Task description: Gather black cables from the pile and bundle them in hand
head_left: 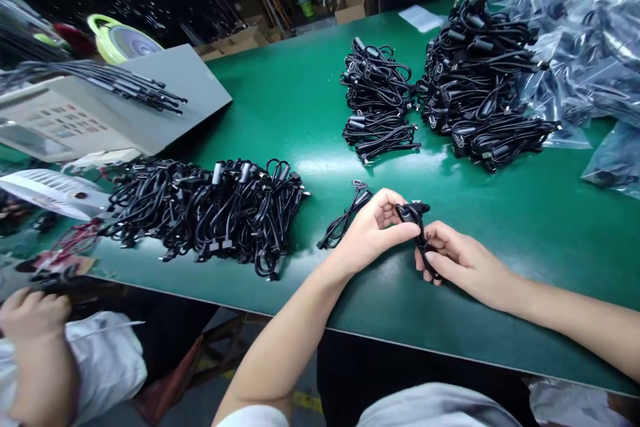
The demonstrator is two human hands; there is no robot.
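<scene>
My left hand (373,230) and my right hand (463,263) meet above the green table mat (300,107), close to the front edge. Between them is a short black cable (424,243) with a moulded black connector (413,212). My left fingers pinch the connector, while my right fingers grip the cable just below it, partly hiding it. A small loose bundle of black cable (345,219) lies just left of my left hand. A large heap of black cables (210,210) lies farther left.
Two more heaps of black cables (377,97) (475,73) lie at the back. Clear plastic bags of cables (575,40) fill the back right. A beige keypad machine (65,120) stands at the left with cables on it. A co-worker's hand (33,320) shows at the lower left.
</scene>
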